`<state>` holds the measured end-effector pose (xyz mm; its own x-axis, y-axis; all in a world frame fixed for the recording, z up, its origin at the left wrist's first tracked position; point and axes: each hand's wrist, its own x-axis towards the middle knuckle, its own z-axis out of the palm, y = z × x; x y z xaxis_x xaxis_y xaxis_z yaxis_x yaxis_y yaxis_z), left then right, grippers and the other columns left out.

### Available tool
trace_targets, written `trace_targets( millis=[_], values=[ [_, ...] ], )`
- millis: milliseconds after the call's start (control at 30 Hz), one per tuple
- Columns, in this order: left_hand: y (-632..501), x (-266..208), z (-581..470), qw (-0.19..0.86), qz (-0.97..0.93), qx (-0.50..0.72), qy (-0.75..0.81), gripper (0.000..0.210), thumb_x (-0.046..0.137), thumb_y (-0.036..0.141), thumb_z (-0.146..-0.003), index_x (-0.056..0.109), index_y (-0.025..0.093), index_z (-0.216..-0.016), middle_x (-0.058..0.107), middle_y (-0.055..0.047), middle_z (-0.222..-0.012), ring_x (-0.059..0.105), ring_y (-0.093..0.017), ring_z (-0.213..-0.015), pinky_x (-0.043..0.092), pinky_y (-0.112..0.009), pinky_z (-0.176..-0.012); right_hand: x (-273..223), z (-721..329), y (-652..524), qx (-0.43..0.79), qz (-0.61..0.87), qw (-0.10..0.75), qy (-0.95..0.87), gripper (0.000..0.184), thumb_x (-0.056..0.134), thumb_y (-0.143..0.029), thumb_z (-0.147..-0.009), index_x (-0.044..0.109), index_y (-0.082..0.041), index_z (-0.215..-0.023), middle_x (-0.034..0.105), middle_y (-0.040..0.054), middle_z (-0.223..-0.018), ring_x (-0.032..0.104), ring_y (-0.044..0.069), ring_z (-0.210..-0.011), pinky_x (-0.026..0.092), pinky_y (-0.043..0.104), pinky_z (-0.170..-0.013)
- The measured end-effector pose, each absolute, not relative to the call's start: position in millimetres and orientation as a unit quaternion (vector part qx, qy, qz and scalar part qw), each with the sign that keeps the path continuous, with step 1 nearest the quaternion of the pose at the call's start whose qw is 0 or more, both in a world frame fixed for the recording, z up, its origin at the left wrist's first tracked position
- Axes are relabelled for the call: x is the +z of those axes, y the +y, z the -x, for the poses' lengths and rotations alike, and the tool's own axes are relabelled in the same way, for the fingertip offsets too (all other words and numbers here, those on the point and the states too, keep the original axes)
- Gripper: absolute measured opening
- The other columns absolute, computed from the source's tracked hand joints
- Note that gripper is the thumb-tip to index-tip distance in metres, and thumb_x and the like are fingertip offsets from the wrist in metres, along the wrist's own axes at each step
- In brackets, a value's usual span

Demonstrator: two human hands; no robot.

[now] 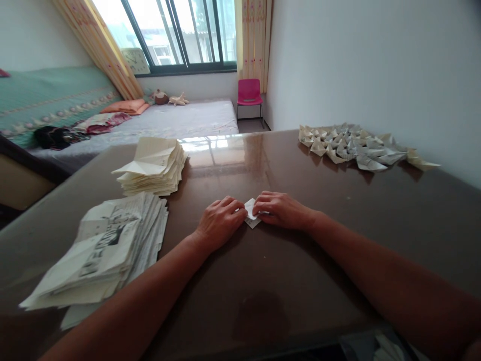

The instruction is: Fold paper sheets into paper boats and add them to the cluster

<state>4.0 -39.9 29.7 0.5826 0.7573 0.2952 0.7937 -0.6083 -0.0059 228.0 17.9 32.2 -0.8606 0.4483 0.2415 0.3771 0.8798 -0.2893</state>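
A small folded paper [251, 209], whitish and diamond-shaped, lies on the brown tabletop [263, 265] between my hands. My left hand [224, 219] grips its left corner with bent fingers. On the opposite corner, the fingers of my right hand [280, 209] are closed and pressed down. Parts of the paper are hidden beneath the fingertips. Nearest to my left forearm is a stack of printed paper sheets [108, 245], and behind that stands a stack of cream paper sheets [154, 165].
Many folded paper shapes [349, 145] sit in a group at the table's back right, close to the white wall [368, 65]. Beyond the table are a bed [203, 118] and a pink chair [249, 93] below the window. Something in clear plastic [376, 346] shows at the bottom edge.
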Motion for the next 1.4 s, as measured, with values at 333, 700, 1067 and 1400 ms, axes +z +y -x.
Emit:
trace_targets(
  millis=[333, 700, 1067, 1400],
  values=[
    [-26, 20, 7, -0.095, 0.847, -0.181, -0.491, 0.03, 0.042, 0.039, -0.094, 0.068, 0.027, -0.099, 0.067, -0.001, -0.1, 0.057, -0.016, -0.095, 0.047, -0.027, -0.082, 29, -236, 30, 0.258, 0.287, 0.17, -0.907, 0.021, 0.057, -0.034, -0.087, 0.072, -0.021, -0.094, 0.07, 0.0032, -0.09, 0.062, 0.015, -0.082, 0.044, 0.025, -0.075],
    [-25, 22, -12, -0.073, 0.779, -0.173, -0.599, 0.027, 0.042, 0.04, -0.093, 0.063, 0.029, -0.105, 0.068, 0.0, -0.094, 0.061, -0.018, -0.089, 0.046, -0.027, -0.071, 20, -219, 16, 0.213, 0.459, 0.176, -0.844, 0.016, 0.056, -0.031, -0.085, 0.055, -0.022, -0.098, 0.068, 0.0007, -0.082, 0.062, 0.015, -0.073, 0.04, 0.023, -0.063],
    [-24, 21, -19, -0.015, 0.783, -0.125, -0.609, 0.028, 0.039, 0.042, -0.094, 0.062, 0.03, -0.105, 0.064, -0.001, -0.096, 0.06, -0.018, -0.09, 0.044, -0.026, -0.066, 27, -212, 7, 0.101, 0.47, 0.124, -0.868, 0.013, 0.05, -0.033, -0.088, 0.06, -0.025, -0.09, 0.066, -0.0002, -0.078, 0.057, 0.015, -0.07, 0.031, 0.025, -0.058],
    [-24, 15, -11, 0.03, 0.883, -0.163, -0.44, 0.023, 0.042, 0.027, -0.095, 0.064, 0.023, -0.103, 0.063, -0.003, -0.1, 0.053, -0.018, -0.098, 0.049, -0.028, -0.082, 31, -210, 4, 0.07, 0.466, 0.105, -0.876, 0.014, 0.048, -0.032, -0.089, 0.059, -0.023, -0.091, 0.065, 0.0006, -0.081, 0.056, 0.015, -0.073, 0.03, 0.025, -0.06]
  ],
)
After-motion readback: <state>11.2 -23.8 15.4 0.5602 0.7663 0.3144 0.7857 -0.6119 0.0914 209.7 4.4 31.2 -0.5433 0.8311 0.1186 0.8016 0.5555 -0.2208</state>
